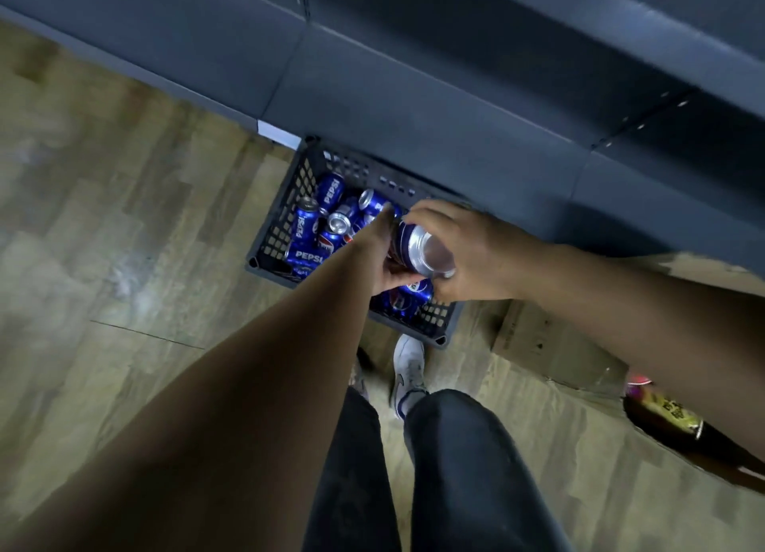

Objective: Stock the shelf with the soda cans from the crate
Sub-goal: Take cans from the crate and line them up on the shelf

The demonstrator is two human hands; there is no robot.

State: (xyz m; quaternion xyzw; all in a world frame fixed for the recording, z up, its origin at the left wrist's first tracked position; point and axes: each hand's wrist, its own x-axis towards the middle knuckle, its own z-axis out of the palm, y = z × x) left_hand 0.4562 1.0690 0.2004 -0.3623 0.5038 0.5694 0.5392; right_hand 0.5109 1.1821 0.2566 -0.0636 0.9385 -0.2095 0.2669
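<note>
The black crate of loose cans sits on the wood-plank floor, against the dark shelf. Above it, left grip and right grip both curl round one blue can.

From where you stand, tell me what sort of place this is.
Probably a shop aisle or stockroom. Dark metal shelving with slotted uprights runs along the wood-look floor, a black plastic crate of blue soda cans sits at its foot, and a cardboard box lies beside the crate.
</note>
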